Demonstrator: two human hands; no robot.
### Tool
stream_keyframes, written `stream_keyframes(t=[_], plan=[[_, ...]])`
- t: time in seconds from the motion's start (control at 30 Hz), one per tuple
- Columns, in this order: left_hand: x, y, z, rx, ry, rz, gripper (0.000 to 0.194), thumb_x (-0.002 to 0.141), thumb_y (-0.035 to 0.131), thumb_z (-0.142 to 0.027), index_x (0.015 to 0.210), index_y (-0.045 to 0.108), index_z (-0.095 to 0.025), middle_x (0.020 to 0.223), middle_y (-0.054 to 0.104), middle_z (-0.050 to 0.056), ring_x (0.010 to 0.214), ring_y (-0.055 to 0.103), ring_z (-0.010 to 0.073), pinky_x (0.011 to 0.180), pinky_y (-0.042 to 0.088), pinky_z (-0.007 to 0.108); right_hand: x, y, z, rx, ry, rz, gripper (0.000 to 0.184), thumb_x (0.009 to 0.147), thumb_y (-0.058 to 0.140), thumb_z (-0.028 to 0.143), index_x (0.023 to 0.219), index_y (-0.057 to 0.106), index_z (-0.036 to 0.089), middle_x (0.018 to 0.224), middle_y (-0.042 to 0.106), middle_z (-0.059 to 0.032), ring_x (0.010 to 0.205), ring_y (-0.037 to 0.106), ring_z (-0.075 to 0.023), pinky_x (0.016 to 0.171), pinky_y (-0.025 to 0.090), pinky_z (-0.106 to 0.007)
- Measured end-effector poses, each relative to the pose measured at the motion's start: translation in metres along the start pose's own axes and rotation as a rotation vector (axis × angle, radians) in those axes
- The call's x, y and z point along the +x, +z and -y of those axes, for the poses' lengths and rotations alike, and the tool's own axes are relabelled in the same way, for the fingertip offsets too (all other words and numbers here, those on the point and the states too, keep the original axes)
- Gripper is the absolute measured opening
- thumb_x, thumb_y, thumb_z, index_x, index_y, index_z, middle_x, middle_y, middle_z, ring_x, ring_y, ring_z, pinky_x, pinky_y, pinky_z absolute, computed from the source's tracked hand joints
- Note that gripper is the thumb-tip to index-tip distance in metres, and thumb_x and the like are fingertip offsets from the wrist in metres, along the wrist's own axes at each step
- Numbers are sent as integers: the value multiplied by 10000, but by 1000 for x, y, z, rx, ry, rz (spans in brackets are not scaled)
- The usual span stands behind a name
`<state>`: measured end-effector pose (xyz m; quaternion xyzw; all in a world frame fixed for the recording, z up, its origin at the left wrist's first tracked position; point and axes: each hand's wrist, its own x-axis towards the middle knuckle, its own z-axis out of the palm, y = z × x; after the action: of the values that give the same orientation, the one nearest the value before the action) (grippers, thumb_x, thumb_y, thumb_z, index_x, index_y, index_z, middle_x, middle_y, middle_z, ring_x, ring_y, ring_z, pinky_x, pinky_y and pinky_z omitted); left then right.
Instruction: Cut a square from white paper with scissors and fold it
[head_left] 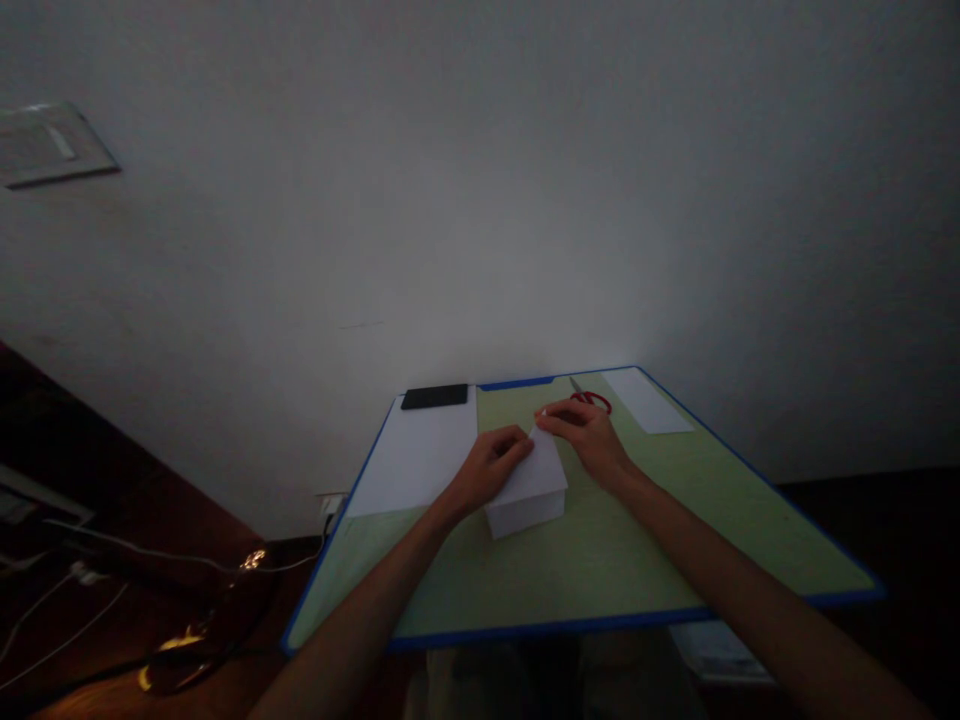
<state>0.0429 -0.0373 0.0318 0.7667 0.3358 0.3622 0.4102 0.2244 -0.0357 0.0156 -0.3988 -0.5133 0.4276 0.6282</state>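
Observation:
A folded sheet of white paper (531,490) rests near the middle of the green table, its near end creased into a flap that points toward me. My left hand (491,465) is closed on the paper's left side, thumb on top near the far end. At the paper's far tip, my right hand (581,430) pinches a corner between thumb and fingertips. Just beyond the right hand lies a pair of scissors (592,402) with red handles, blades pointing away to the left. Parts of the paper are covered by the left hand.
The green table (637,570) has a blue edge and stands against a grey wall. White sheets (412,450) lie at left, with a black phone-like slab (435,396) on top. A white paper strip (649,400) lies at the back right. Cables (187,560) hang at the left.

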Motion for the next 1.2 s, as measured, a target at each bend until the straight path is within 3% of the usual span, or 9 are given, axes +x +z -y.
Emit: stream_keyframes(t=[0.27, 0.47, 0.6, 0.73, 0.93, 1.2], plan=[[-2, 1, -1, -1, -18, 47, 307, 892, 544, -398, 694, 545, -164, 643, 473, -31, 610, 427, 117, 550, 307, 235, 4, -1, -1, 11, -26, -21, 265, 748, 737, 414, 649, 680, 175, 630, 614, 1, 626, 551, -140, 619, 463, -279], [-2, 1, 1, -35, -46, 20, 331, 886, 548, -447, 710, 542, -166, 637, 463, -33, 596, 425, 116, 539, 311, 234, 13, -15, 3, 112, 10, -159, 319, 753, 725, 491, 720, 705, 174, 702, 626, -25, 663, 556, -137, 649, 475, -280], [0, 0, 4, -2, -29, -28, 335, 887, 544, -457, 738, 575, -159, 645, 481, -28, 607, 430, 120, 546, 318, 232, 6, -10, 7, -43, 9, 44, 346, 747, 718, 520, 802, 723, 179, 760, 661, -33, 719, 589, -163, 686, 480, -298], [1, 0, 5, 1, -14, -21, 349, 901, 531, -461, 767, 609, -148, 682, 524, -15, 640, 452, 125, 574, 338, 236, -3, 1, 5, -113, 6, 266, 324, 736, 742, 507, 766, 684, 189, 738, 641, -8, 686, 555, -162, 610, 426, -279], [3, -1, 4, 19, 9, -18, 350, 915, 531, -464, 794, 625, -149, 688, 534, -19, 638, 454, 121, 586, 343, 239, -1, 2, -4, -150, -45, 219, 332, 764, 729, 500, 689, 618, 196, 634, 519, 28, 597, 458, -135, 531, 332, -263], [4, -4, 7, 51, 0, 10, 281, 909, 522, -378, 758, 589, -151, 676, 508, -26, 651, 454, 124, 594, 337, 241, 1, -1, -8, -180, -88, 196, 277, 808, 698, 467, 759, 660, 197, 697, 578, 18, 655, 505, -149, 580, 368, -266]])
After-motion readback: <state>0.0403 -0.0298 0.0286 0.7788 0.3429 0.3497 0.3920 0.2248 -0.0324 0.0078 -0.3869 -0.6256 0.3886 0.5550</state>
